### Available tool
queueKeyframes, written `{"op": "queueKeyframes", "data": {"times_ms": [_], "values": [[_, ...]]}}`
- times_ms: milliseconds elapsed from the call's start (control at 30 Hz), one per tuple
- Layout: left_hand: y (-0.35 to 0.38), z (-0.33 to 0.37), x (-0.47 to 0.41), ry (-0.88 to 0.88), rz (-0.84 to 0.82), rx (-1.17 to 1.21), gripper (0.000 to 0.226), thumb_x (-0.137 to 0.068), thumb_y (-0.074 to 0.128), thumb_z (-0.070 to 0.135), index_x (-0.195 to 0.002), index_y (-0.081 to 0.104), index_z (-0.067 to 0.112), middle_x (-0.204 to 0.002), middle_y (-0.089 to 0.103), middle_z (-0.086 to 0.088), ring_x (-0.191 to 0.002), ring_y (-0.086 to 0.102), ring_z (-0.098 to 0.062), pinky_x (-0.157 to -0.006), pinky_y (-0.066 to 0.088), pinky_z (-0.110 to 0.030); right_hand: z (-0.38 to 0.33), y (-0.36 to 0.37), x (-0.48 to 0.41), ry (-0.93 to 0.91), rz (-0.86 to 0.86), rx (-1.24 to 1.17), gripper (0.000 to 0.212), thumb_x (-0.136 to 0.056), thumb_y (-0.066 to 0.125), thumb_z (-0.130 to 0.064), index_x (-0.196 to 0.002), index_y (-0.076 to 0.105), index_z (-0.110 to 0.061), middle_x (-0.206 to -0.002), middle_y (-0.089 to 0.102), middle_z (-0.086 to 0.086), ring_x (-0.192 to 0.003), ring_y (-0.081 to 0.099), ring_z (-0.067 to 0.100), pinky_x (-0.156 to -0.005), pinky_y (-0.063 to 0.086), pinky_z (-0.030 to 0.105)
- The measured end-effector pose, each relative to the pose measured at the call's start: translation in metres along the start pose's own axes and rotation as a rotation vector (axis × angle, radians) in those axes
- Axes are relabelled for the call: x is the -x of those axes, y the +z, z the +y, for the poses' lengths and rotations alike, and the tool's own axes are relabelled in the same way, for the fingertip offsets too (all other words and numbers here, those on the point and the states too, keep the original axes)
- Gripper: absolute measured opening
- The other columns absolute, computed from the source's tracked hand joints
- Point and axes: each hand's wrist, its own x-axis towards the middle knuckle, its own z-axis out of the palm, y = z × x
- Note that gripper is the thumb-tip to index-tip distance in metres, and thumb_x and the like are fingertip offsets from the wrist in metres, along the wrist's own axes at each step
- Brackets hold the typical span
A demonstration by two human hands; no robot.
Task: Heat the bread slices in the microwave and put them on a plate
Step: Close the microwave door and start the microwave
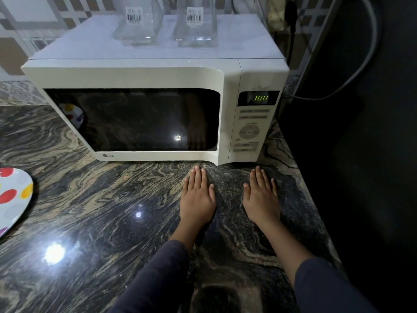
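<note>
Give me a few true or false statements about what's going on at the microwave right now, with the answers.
1. The microwave has its door shut. True.
2. The left hand grips the microwave's door. False: it lies flat on the countertop in front of the microwave, and the right hand lies flat beside it; neither holds anything.
3. The spotted plate sits on top of the microwave. False: it lies on the countertop at the left edge of the view; two clear containers stand on top.
4. The display shows lit green digits. True.
</note>
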Motion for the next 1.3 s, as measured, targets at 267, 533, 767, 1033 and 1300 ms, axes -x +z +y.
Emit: {"op": "queueKeyframes", "data": {"times_ms": [267,533,767,1033,1300], "values": [[-0.001,-0.002,0.0,-0.005,-0.013,-0.011,0.066,-0.09,-0.002,0.04,-0.149,-0.001,0.011,-0.159,-0.005,-0.006,-0.146,-0.011,-0.015,-0.118,-0.01,-0.032,0.0,-0.008,-0.011,0.157,0.172,-0.507,0.049,-0.096,0.048,-0.028,-0.141,0.039,-0.011,-0.146,0.043,0.006,-0.136,0.038,0.021,-0.11,0.029,0.031],[0.001,0.0,-0.002,0.01,0.004,-0.008,0.076,-0.082,-0.013,0.045,-0.149,0.0,0.011,-0.159,-0.005,-0.007,-0.146,-0.011,-0.016,-0.118,-0.009,-0.032,-0.017,-0.047,-0.06,0.225,0.217,-1.049,0.061,-0.081,0.071,-0.018,-0.133,0.041,-0.011,-0.13,0.054,0.007,-0.119,0.052,0.022,-0.087,0.04,0.025],[0.003,-0.003,-0.001,0.01,0.02,-0.004,0.074,-0.084,-0.01,0.044,-0.149,0.002,0.011,-0.159,-0.003,-0.007,-0.146,-0.009,-0.017,-0.119,-0.007,-0.034,-0.015,-0.047,-0.072,0.247,0.255,-1.078,0.063,-0.071,0.079,-0.011,-0.124,0.046,-0.008,-0.122,0.06,0.009,-0.108,0.058,0.019,-0.083,0.044,0.026],[0.003,-0.003,-0.002,0.012,0.014,0.002,0.076,-0.083,-0.01,0.045,-0.149,0.004,0.011,-0.159,-0.002,-0.007,-0.146,-0.008,-0.017,-0.118,-0.008,-0.032,-0.014,-0.054,-0.076,0.254,0.252,-1.081,0.066,-0.064,0.083,-0.005,-0.12,0.047,-0.002,-0.117,0.06,0.012,-0.105,0.058,0.022,-0.08,0.045,0.026],[-0.009,-0.008,-0.003,-0.015,-0.037,0.219,0.059,-0.098,0.032,0.039,-0.148,0.017,0.013,-0.159,0.007,-0.002,-0.146,0.001,-0.015,-0.12,0.0,-0.031,-0.019,-0.085,-0.069,0.151,0.261,-1.06,0.047,-0.082,0.069,-0.014,-0.124,0.049,-0.009,-0.119,0.061,0.011,-0.109,0.059,0.023,-0.09,0.049,0.036]]}}
